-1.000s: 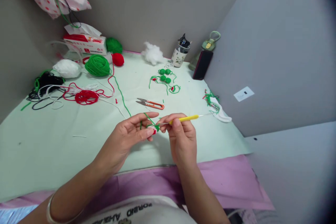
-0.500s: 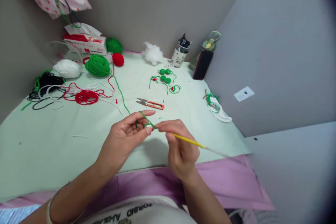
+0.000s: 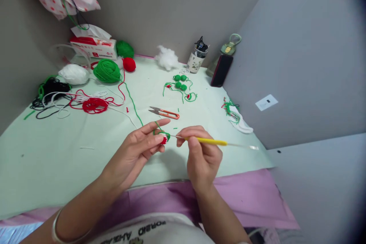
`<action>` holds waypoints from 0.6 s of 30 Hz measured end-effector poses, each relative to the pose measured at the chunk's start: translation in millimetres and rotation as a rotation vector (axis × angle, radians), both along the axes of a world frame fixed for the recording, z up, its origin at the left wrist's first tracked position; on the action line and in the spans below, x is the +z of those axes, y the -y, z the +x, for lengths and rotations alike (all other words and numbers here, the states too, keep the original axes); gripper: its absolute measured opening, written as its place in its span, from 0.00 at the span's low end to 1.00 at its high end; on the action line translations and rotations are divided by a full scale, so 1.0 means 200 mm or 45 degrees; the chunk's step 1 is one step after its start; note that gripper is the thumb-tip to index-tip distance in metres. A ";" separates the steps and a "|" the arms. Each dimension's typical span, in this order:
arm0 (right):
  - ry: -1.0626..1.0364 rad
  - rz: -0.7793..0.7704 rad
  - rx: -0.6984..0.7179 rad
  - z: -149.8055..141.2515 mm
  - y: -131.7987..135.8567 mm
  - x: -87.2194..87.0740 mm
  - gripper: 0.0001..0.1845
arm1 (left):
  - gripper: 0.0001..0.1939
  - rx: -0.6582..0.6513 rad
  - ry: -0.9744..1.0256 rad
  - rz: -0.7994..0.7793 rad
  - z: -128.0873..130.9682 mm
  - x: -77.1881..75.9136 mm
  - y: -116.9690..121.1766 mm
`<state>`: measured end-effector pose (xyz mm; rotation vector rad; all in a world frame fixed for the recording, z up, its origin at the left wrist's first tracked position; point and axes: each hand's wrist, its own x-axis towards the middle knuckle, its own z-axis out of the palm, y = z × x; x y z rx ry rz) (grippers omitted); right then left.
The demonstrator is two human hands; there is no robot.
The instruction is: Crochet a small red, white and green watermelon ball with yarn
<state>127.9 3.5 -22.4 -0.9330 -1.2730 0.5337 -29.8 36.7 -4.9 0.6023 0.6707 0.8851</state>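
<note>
My left hand [image 3: 143, 145] pinches a small crochet piece [image 3: 164, 139] in red, white and green between thumb and fingers. Green yarn [image 3: 134, 103] runs from the ball side of the table up to this hand, and a strand loops over the raised index finger. A crochet hook [image 3: 207, 141] with a yellow grip lies in my right hand [image 3: 203, 156], held like a pen. Its thin metal tip points left and meets the green edge of the piece; whether it is inside a stitch I cannot tell. Orange-handled thread snips [image 3: 164, 113] rest just beyond my hands.
Yarn balls in green [image 3: 107, 71], red [image 3: 129, 65] and white [image 3: 73, 74] sit at the left beside a tissue box [image 3: 95, 47]. Small green crocheted balls [image 3: 180, 85], white stuffing [image 3: 166, 59], a pen cup [image 3: 196, 62], a phone [image 3: 221, 70] and a bottle [image 3: 228, 47] stand farther back.
My right hand has moved slightly right, drawing the hook to a flatter angle. The crochet piece has turned in my left hand, so its red face now shows.
</note>
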 end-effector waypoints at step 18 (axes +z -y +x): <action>0.001 -0.035 0.026 -0.01 -0.02 0.02 0.09 | 0.18 -0.001 -0.233 0.250 0.02 0.00 0.01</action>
